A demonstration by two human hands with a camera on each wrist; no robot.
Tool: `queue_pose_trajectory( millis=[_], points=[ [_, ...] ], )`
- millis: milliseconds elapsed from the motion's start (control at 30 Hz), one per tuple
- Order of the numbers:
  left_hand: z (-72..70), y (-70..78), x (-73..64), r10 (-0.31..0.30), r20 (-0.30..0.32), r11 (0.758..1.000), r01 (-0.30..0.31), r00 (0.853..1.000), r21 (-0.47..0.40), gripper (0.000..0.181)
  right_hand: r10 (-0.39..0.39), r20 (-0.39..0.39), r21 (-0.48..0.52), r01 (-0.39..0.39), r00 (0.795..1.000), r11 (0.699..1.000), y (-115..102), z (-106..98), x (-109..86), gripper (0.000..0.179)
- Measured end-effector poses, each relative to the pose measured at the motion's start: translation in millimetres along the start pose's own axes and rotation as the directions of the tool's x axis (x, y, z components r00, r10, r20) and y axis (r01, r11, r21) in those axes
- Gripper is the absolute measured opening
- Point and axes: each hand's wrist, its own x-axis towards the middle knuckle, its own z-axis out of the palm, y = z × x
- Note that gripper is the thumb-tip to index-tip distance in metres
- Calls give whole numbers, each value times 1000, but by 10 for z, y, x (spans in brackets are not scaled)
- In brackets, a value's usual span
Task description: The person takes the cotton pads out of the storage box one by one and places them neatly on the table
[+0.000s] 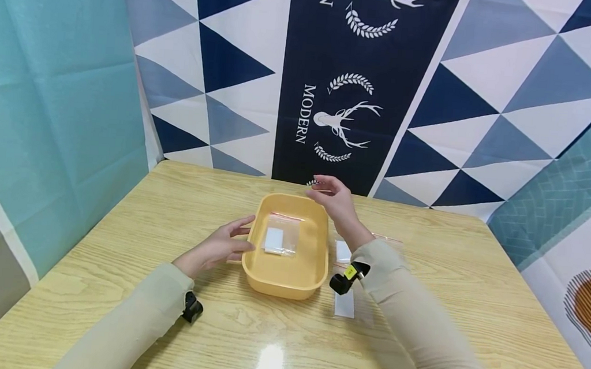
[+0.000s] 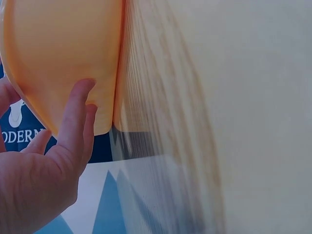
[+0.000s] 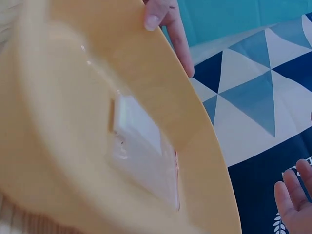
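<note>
A yellow plastic basin [image 1: 282, 289] stands on the table. My left hand [image 1: 219, 244] holds its left side, thumb over the rim and fingers against the outer wall [image 2: 58, 39]. On the basin's floor lies a clear zip-lock bag [image 3: 146, 168] with a red seal line and a white piece [image 1: 273, 239] inside. Above the basin's far right corner, my right hand [image 1: 337, 204] hovers with loosely bent fingers and nothing between them. Its fingers [image 3: 288, 187] show apart from the basin in the right wrist view.
Right of the basin, more clear bags with white pieces [image 1: 344, 304] lie on the wooden table [image 1: 474, 303], partly hidden by my right wrist and its camera [image 1: 349, 277]. Behind the table's far edge hangs a patterned cloth [image 1: 240, 87]; a teal one [image 1: 58, 85] hangs at left.
</note>
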Motion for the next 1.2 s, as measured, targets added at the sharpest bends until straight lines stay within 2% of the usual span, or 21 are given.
queue_pose_trajectory(
  millis=[333, 633, 800, 967, 1200],
  points=[
    [-5, 11, 3, -5, -11, 1000, 5, 1000, 2, 78, 79, -43, 99, -75, 996, 992, 46, 237, 212, 43],
    [-8, 12, 14, -8, -5, 1000, 8, 1000, 7, 79, 127, -31, 91, -124, 991, 988, 191, 418, 256, 40],
    [-4, 17, 20, -16, -18, 1000, 17, 1000, 23, 78, 107, 3, -20, -107, 994, 994, 273, 470, 267, 41],
    [-4, 17, 22, -22, -28, 999, 23, 999, 25, 77, 81, 72, -127, -72, 994, 989, 338, 507, 254, 46],
    [-16, 11, 24, -24, -27, 1000, 24, 999, 17, 77, 126, 206, -222, -79, 971, 972, 308, 531, 170, 52]
  ],
)
